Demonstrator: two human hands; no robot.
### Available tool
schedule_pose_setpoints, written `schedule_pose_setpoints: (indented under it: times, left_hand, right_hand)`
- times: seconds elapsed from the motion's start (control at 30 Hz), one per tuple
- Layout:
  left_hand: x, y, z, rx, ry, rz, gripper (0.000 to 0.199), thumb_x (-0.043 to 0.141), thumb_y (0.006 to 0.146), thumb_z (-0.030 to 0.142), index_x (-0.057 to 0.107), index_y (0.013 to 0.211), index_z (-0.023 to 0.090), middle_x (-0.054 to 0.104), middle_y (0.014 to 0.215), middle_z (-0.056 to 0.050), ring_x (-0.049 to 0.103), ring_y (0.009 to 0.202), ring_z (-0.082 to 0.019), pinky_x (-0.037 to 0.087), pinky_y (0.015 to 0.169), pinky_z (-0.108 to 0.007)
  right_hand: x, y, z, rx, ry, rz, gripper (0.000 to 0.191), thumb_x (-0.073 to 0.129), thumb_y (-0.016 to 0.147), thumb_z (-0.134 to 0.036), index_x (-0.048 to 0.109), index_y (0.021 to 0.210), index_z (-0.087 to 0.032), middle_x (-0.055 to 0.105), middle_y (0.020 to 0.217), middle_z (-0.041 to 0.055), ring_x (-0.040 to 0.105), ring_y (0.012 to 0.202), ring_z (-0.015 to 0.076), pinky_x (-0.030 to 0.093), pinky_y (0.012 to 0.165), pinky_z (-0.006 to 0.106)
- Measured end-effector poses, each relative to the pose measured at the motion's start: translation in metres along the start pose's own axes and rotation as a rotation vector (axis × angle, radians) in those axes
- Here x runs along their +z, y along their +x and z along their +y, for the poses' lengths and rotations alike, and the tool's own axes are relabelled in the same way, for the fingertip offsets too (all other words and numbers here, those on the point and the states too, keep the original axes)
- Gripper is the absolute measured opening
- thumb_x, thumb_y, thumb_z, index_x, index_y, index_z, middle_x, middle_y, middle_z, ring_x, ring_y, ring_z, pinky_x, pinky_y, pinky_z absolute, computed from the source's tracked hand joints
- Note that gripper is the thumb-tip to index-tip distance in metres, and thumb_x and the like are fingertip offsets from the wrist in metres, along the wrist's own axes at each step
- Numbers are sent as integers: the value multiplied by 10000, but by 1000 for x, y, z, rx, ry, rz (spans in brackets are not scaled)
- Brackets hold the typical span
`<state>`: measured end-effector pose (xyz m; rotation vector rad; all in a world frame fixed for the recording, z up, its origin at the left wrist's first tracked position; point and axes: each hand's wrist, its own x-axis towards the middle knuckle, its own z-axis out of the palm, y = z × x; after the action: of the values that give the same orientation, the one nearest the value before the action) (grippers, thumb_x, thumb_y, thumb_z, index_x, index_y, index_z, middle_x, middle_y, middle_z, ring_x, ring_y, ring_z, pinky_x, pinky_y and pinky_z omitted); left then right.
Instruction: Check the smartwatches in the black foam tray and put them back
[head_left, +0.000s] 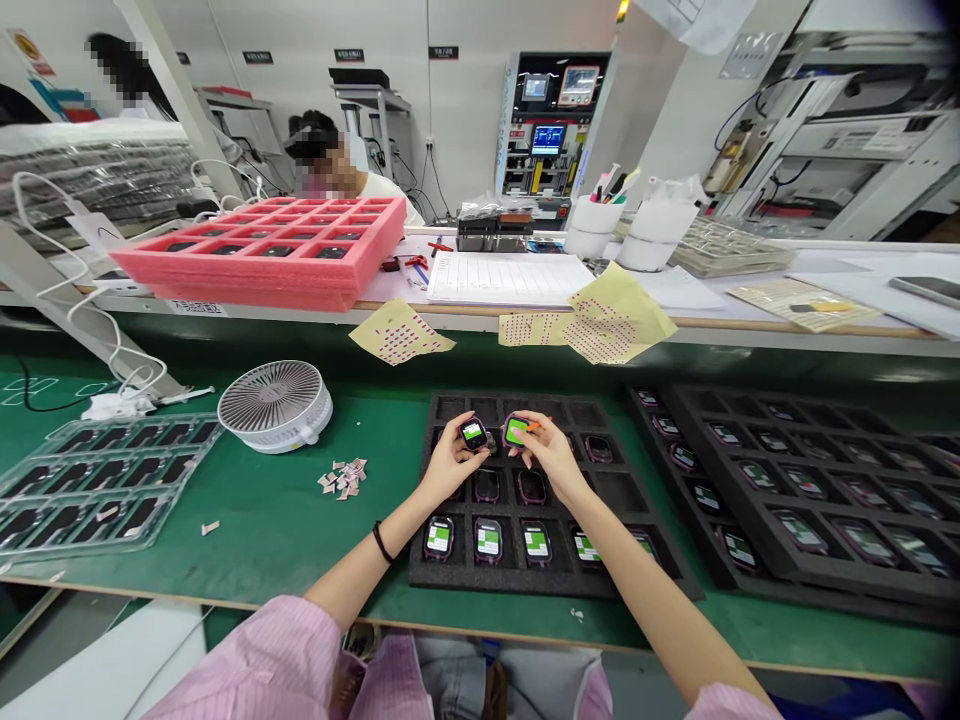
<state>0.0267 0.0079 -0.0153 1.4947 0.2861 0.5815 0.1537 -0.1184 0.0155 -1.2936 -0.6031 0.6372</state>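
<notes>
My left hand (pixel 454 458) grips a small square smartwatch (pixel 473 432) with a lit green-and-white screen. Beside it, my right hand (pixel 551 452) holds a second smartwatch (pixel 516 430) with a green screen, and a thin orange item (pixel 537 425) shows at its fingers; I cannot make out what it is. Both watches are above a black foam tray (pixel 450 574) with square pockets. In the tray's front row lie several watches with lit screens, such as the watch (pixel 488 540). Behind them are watches with dark screens, including a dark watch (pixel 532 487).
More black foam trays (pixel 757 550) with watches are stacked at the right. To the left are a round fan (pixel 274 405), small paper scraps (pixel 343 478) and a clear plastic tray (pixel 150 530). A pink foam tray (pixel 247 285) sits on the shelf; another person sits beyond it.
</notes>
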Motion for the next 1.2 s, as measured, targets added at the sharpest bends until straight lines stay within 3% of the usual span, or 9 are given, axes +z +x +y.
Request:
schedule_pose_setpoints:
  times: [0.13,0.27,0.37,0.63,1.03,1.2]
  left_hand:
    - [1,-3,3,55,140,0,582,655,763,265,418,1292,214,579,1116,-95,624,872,-171,528,661,-258]
    - [1,-8,11,339,488,-61,462,619,786,190,505,1232,216,576,1166,-106,554,1060,-236,481,893,-401]
    - [1,-10,16,454,613,-85,452,619,800,188,509,1237,223,572,1141,-105,518,1102,-251,427,964,-452]
    - [1,-12,16,478,745,-142,453,588,832,206,499,1273,260,558,1207,-93,501,1152,-252,405,995,-448]
    - [-5,-5,4,491,770,-130,595,515,731,10,471,1290,206,535,1300,-111,477,1229,-257,393,1042,-493]
    - [-6,-7,11,515,746,-120,566,559,723,46,510,1259,218,560,1292,-107,508,1200,-261,419,1009,-483]
  right_hand:
    - [0,-2,-1,20,-1,-42,373,666,733,-457,600,1001,-207,605,681,-6,615,513,142,390,368,208]
    - [1,-3,-1,33,-56,-92,348,640,752,-469,617,981,-208,599,701,-11,600,504,125,413,378,211]
    - [1,-1,3,9,-101,-102,355,647,742,-466,619,986,-210,591,700,-20,568,490,108,409,375,206]
    - [2,-2,13,-55,-206,-155,325,598,789,-445,647,1023,-224,603,737,-10,461,447,79,415,393,215]
    - [9,-12,13,-117,-360,-245,429,599,797,-385,630,1202,-244,677,726,0,633,611,173,586,636,375]
    - [8,-10,6,-63,-231,-246,440,675,744,-366,647,1166,-244,706,914,39,669,745,180,580,683,344]
